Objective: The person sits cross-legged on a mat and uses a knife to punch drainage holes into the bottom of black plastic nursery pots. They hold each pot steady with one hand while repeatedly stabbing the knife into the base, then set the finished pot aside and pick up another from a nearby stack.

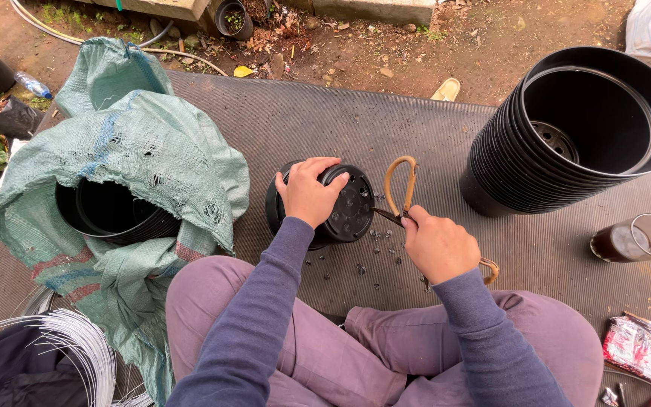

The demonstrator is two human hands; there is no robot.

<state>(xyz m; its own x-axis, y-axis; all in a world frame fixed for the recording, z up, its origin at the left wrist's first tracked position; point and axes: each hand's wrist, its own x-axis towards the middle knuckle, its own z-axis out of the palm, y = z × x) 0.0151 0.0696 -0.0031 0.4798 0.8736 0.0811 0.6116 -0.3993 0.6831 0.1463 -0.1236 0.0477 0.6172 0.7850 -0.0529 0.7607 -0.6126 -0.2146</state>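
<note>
Your left hand (307, 192) clasps the light, stiff black pot (333, 203); beside it, your right hand (437, 245) grips scissors (404, 192)

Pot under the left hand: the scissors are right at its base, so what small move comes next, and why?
Probably close the scissors in the right hand at the base of the black pot. The left hand steadies the pot on its side, and black cut bits lie on the mat.
</note>
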